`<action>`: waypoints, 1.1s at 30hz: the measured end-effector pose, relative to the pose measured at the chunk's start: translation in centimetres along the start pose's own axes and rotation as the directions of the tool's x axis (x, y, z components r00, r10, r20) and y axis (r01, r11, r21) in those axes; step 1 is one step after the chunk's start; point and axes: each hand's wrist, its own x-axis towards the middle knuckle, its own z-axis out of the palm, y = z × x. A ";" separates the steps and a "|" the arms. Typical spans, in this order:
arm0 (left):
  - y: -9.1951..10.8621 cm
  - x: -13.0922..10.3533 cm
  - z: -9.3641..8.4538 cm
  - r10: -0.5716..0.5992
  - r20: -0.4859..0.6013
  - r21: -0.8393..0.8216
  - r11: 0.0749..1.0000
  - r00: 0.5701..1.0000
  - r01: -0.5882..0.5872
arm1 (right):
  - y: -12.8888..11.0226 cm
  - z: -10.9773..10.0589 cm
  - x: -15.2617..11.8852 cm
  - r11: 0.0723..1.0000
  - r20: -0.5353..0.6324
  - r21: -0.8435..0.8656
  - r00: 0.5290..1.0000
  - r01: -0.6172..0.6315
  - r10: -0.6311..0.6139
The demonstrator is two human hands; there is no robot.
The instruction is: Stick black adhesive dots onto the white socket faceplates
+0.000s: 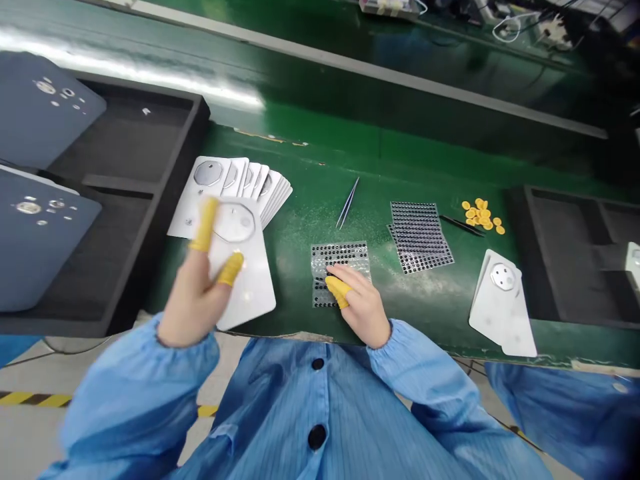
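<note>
The right fingers (339, 289) touch a black-dotted sheet (321, 267)

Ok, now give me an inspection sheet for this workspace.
Surface: green bench; near edge chipped.
Job's things: front plate, overlapping plate fan; near dot sheet.
Clutter: far dot sheets, overlapping; silver tweezers; black tweezers; yellow discs; right plates, overlapping; grey panels on left tray; right tray, cut by frame.
Grips: left hand spread, blurred, over front plate, contact unclear; right hand touching near dot sheet.
Cables: white cable, upper right; dark cable below bench, left.
Surroundings: striped floor tape; blue cloth, lower right, apparently another person's.
</note>
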 end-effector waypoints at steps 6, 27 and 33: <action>2.1 -3.7 5.1 -0.303 0.327 -0.223 0.895 0.895 0.385 | -1.9 -1.6 1.1 0.989 -0.145 0.149 0.989 -0.012 0.034; 0.8 -4.6 8.1 0.037 0.331 -0.163 0.986 0.943 0.018 | -1.9 -0.3 2.0 0.953 -0.049 0.266 0.985 -0.147 0.166; -0.5 -4.4 4.9 -0.252 0.081 -0.137 0.955 0.964 0.261 | -0.4 0.3 1.6 0.973 -0.157 0.163 0.969 -0.164 0.190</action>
